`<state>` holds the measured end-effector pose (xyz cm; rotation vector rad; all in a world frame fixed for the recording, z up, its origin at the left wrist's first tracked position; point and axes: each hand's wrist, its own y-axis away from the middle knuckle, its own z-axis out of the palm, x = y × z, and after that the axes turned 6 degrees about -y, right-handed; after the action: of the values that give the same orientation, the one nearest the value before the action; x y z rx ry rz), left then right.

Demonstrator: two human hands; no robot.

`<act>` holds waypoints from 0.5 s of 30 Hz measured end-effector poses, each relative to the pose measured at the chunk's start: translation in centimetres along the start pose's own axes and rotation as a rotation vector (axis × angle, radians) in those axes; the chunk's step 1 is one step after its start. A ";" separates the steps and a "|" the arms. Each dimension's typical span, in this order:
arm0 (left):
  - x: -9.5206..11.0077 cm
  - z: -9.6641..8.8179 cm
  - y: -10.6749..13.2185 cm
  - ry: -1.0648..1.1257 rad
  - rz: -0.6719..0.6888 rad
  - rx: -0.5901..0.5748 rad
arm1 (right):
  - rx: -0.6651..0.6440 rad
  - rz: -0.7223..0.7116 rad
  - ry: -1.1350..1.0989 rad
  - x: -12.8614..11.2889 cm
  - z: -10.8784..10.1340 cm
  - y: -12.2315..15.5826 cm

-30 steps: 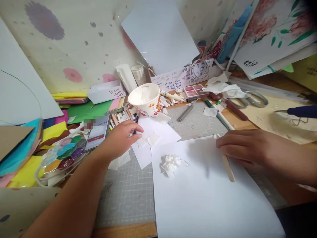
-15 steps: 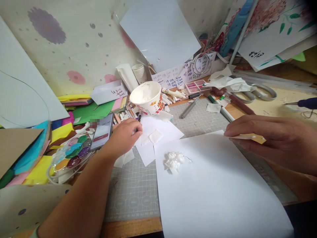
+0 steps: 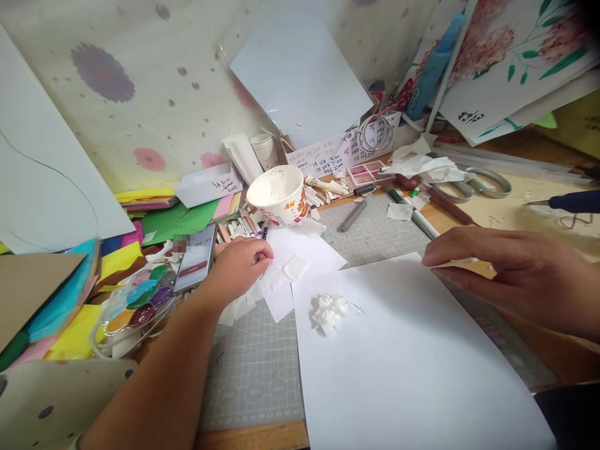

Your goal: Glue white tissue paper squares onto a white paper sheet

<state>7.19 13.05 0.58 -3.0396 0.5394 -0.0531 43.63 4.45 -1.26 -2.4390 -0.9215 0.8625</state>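
My left hand (image 3: 240,265) rests with curled fingers on small white paper scraps (image 3: 294,267) lying on a white sheet, just below a white paper bowl (image 3: 277,194); what it pinches is hidden. My right hand (image 3: 497,265) is closed on a flat wooden stick (image 3: 471,265) at the right edge of a large white sheet (image 3: 398,369). A small lump of crumpled white paper (image 3: 330,310) sits on that sheet between the hands.
A grey cutting mat (image 3: 253,369) covers the desk. A phone (image 3: 195,257) and a paint palette (image 3: 140,300) lie left. Coloured paper (image 3: 173,219) is stacked behind. Scissors (image 3: 482,184), pens (image 3: 352,215) and a blue-handled tool (image 3: 569,201) lie at the back right.
My right hand lifted the wooden stick off the large sheet and drew it to the right. My left hand stayed on the paper scraps, shifting slightly.
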 end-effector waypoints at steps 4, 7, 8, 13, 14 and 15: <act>-0.2 0.0 0.4 0.031 -0.004 0.106 | 0.008 0.054 -0.071 -0.3 0.0 -0.3; 0.1 -0.6 0.6 0.050 -0.023 0.267 | 0.014 0.135 -0.179 -0.5 0.0 -0.6; 0.3 -1.2 0.4 0.054 -0.037 0.339 | 0.015 0.152 -0.211 -0.5 -0.1 -0.7; 1.5 -5.6 -4.0 -0.027 -0.028 0.341 | 0.023 0.193 -0.319 -0.9 0.0 -1.4; 1.8 -6.4 -5.5 -0.040 0.003 0.257 | 0.016 0.195 -0.329 -1.0 0.0 -1.5; 2.0 -6.9 -7.1 -0.048 0.023 0.187 | 0.006 0.197 -0.334 -1.0 0.0 -1.6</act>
<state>11.20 18.73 7.96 -2.8446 0.5329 -0.0272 42.28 4.86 0.03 -2.4536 -0.7918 1.3720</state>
